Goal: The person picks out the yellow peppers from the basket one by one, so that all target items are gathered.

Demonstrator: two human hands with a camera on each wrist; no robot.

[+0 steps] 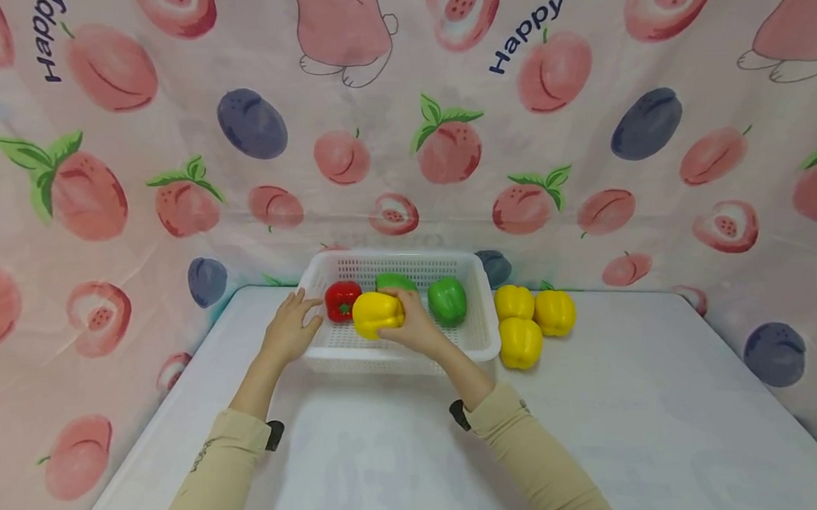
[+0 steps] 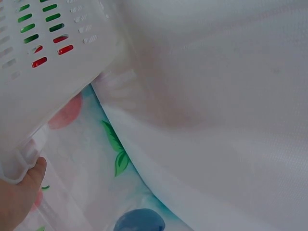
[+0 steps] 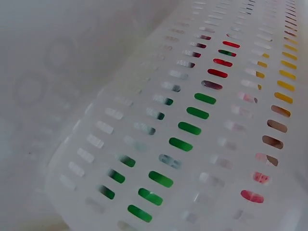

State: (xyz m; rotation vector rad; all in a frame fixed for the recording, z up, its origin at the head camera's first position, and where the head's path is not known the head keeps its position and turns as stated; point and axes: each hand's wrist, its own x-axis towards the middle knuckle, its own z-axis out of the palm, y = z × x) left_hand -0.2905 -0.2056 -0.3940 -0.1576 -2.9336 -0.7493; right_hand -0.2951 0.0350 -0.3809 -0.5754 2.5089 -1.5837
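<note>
In the head view my right hand (image 1: 414,325) grips a yellow bell pepper (image 1: 375,315) over the white plastic basket (image 1: 481,351). My left hand (image 1: 291,326) rests at the basket's left rim, its fingers fairly straight. A fingertip of that hand touches the rim's edge in the left wrist view. Inside the basket are a red bell pepper (image 1: 342,300) on the left, a green bell pepper (image 1: 448,301) on the right and another green one (image 1: 396,284) partly hidden behind my right hand. Through the slots of the basket (image 3: 192,159), the right wrist view shows patches of green, red and yellow.
Three yellow bell peppers (image 1: 520,343) stand close together on the white table (image 1: 634,412), just right of the basket. A fruit-print cloth (image 1: 378,180) hangs behind the table and along its sides.
</note>
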